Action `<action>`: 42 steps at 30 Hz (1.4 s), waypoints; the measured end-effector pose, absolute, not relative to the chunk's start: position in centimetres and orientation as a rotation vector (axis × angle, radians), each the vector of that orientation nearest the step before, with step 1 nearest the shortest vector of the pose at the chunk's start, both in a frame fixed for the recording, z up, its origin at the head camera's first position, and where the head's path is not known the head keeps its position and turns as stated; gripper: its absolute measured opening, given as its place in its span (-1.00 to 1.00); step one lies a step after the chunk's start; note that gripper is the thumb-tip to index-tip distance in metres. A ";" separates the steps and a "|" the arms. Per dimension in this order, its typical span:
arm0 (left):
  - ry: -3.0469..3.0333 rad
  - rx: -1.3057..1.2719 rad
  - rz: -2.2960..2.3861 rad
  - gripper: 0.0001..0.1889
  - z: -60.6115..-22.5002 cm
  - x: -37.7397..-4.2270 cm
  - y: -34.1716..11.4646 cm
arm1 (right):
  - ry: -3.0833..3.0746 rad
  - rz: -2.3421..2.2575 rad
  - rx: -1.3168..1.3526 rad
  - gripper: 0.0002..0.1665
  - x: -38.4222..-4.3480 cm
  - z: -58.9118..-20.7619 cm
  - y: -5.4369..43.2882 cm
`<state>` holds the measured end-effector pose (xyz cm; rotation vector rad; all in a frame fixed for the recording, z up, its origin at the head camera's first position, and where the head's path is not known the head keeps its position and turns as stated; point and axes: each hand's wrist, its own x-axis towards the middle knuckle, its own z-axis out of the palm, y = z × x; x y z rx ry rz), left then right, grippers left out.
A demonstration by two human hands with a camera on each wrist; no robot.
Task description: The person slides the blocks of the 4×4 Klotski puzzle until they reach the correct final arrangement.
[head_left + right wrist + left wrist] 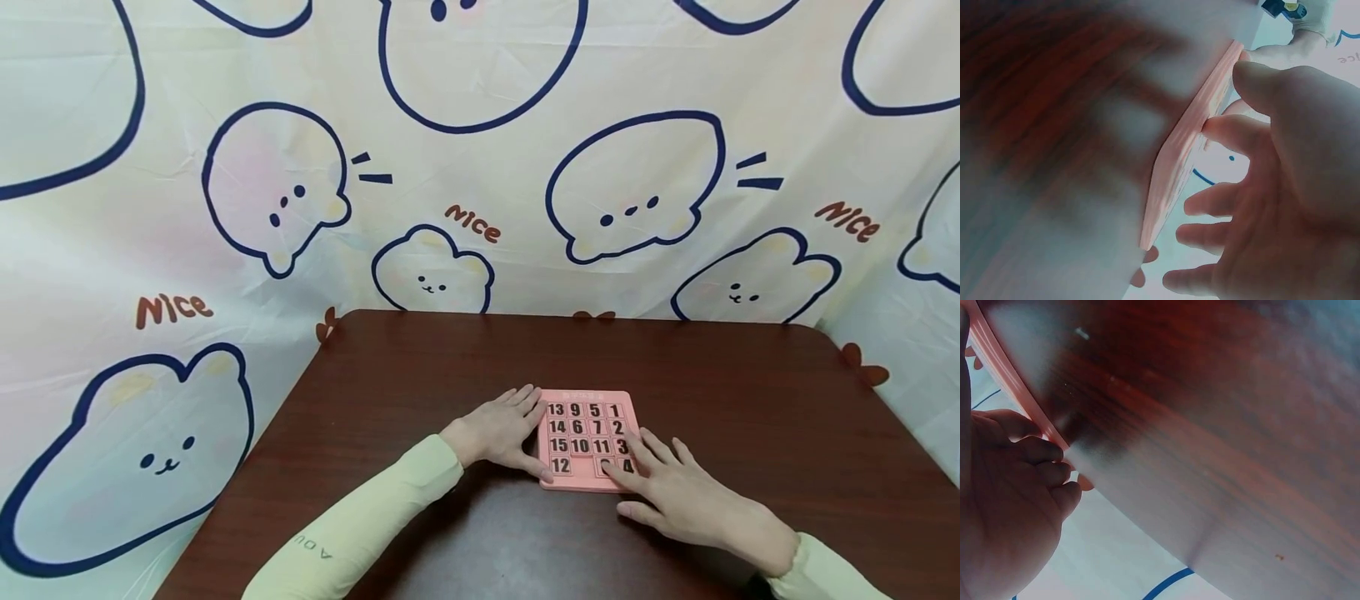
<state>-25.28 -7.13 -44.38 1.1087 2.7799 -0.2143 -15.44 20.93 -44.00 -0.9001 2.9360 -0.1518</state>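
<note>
A pink number slide puzzle (587, 436) lies flat on the table, its numbered tiles in four rows. Its bottom row has a gap (582, 467) just right of the 12 tile (560, 466). My left hand (501, 431) holds the puzzle's left side, fingers at the upper corner and thumb at the lower one. In the left wrist view its fingertips bend against the pink edge (1016, 384). The index finger of my right hand (678, 498) touches a bottom-row tile and partly covers its number. The other right fingers spread over and beside the right edge, thumb off the puzzle.
The dark brown wooden table (450, 350) has rounded far corners. Behind it and along both sides hangs a pale curtain (517, 175) printed with blue-outlined animals. In the right wrist view a dark device (1284, 9) sits at the left wrist.
</note>
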 end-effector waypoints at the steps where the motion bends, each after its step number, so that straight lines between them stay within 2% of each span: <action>1: 2.778 1.109 -0.216 0.28 -44.4 -25.3 -7.1 | 2.935 -0.146 -0.899 -0.36 -15.4 -44.0 20.8; 12: 2.788 1.102 -0.235 0.26 -44.3 -25.3 -7.2 | 2.896 -0.152 -1.060 -0.31 -16.2 -44.1 17.3; 19: 2.791 1.125 -0.246 0.25 -44.3 -25.3 -7.0 | 2.845 -0.170 -1.067 -0.33 -16.5 -44.1 15.9; 37: 2.790 1.100 -0.239 0.25 -44.6 -25.4 -6.9 | 2.897 -0.147 -0.946 -0.41 -16.1 -43.7 18.8; 42: 2.787 1.086 -0.245 0.25 -44.5 -25.3 -6.9 | 2.889 -0.161 -0.924 -0.36 -16.6 -43.2 18.9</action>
